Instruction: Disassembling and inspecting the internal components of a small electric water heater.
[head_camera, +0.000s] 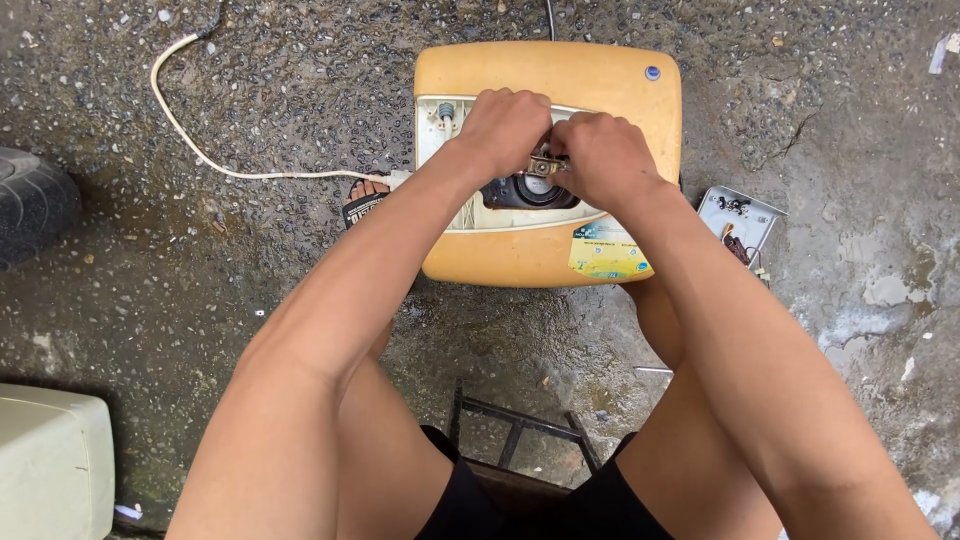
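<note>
A big orange plastic box with round corners (548, 70), some kind of water heater, lies flat on the wet grey stone floor (200, 260). Its cover is off in the middle, so a white inside part (432, 120) and a dark round hole (525, 192) show. Both hands are over that opening. The left hand (505, 125) is curled into a fist, and the right hand (605, 155) is curled too, right next to it. Between them sits a small metal part (545, 165), and the fingers of both hands seem to pinch it from each side. It looks like the person is working that small part loose or into place, right above the dark hole. I think the next move needs a firm grip and a slow twist or pull, so the little part does not slip. A white cord (190, 130) runs away from the left side of the orange box. A small white cover plate with little wires (742, 215) lies on the floor just right of the box. A foot in a dark sandal (365, 200) peeks out at the left edge of the box. The fingertips are hidden under the knuckles, so I cannot tell just how they hold the part. What the small part is stays hard to make out.
</note>
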